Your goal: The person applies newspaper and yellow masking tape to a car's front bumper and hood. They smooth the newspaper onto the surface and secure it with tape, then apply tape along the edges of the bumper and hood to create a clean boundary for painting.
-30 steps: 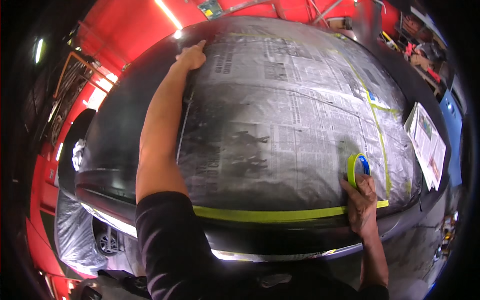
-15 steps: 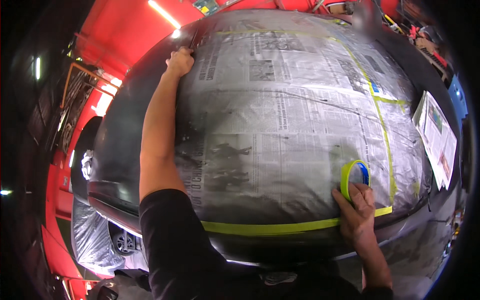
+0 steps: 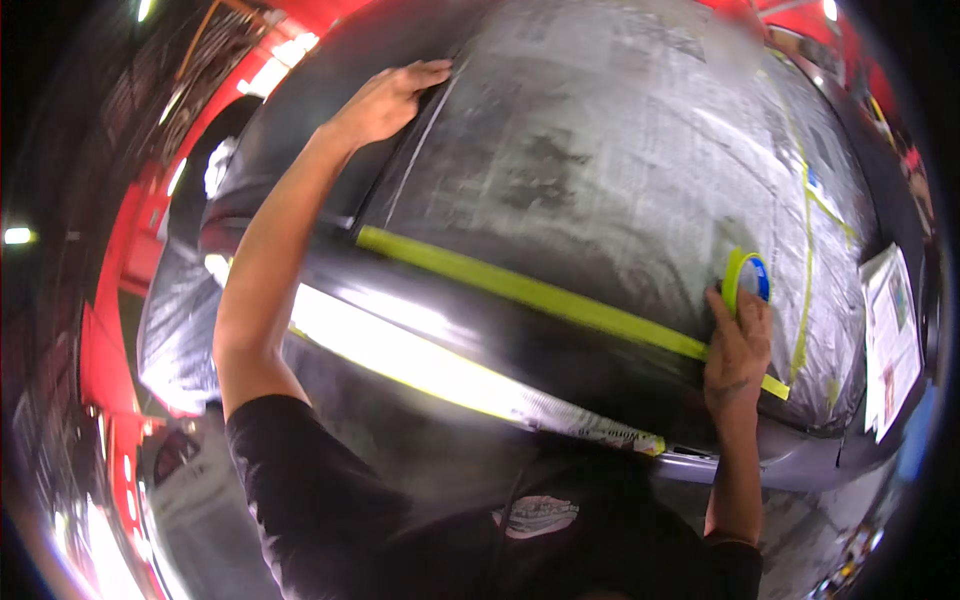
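My right hand (image 3: 738, 340) grips a roll of yellow-green masking tape (image 3: 733, 283) with a blue inner core, low on the right side of a car panel. A strip of the same tape (image 3: 530, 294) runs along the lower edge of newspaper sheets (image 3: 600, 210) that cover the panel, passing by my right hand. My left hand (image 3: 390, 100) is up at the paper's left edge, beside a dark gap. Its fingers are drawn together, their tips touching or close to that edge. Whatever they pinch cannot be made out.
Dark bodywork (image 3: 300, 140) lies left of the paper. Folded newspaper (image 3: 890, 340) hangs at the right side. Below the tape, a bright paper-edged strip (image 3: 430, 370) lies along the car's front. A plastic-covered shape (image 3: 185, 340) and red walls (image 3: 115, 300) stand at left.
The view has tilted and shifted. My left hand has come nearer along the paper's left edge, its fingers now more stretched. My right hand still grips the tape roll low at the right.
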`<state>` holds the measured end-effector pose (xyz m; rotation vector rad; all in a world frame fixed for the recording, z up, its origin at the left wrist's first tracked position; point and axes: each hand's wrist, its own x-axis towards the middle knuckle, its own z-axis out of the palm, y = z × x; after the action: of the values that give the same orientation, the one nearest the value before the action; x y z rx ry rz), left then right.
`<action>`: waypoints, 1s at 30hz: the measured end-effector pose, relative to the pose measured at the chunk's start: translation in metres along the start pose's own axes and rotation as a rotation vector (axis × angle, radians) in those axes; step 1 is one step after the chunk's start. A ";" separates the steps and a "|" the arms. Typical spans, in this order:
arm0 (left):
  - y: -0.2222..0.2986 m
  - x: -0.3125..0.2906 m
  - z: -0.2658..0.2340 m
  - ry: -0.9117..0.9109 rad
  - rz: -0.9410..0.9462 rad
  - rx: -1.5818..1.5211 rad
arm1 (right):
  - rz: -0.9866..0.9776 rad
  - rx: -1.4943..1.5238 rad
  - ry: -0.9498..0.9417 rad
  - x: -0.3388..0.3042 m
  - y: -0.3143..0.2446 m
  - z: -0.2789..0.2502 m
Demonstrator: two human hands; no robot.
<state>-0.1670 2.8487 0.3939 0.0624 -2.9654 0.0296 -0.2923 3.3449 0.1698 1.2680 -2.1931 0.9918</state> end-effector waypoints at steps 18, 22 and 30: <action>0.085 -0.162 -0.030 0.066 -0.625 -0.084 | -0.079 0.003 0.020 -0.004 0.000 0.000; 0.085 -0.166 -0.027 0.069 -0.595 -0.034 | -0.088 0.026 0.009 -0.004 0.005 0.001; 0.104 -0.150 -0.030 -0.013 -0.325 0.129 | -0.114 0.007 0.122 -0.007 0.006 0.001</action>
<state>-0.0188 2.9592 0.3957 0.5611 -2.9228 0.1783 -0.2940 3.3498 0.1622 1.2854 -2.0040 1.0048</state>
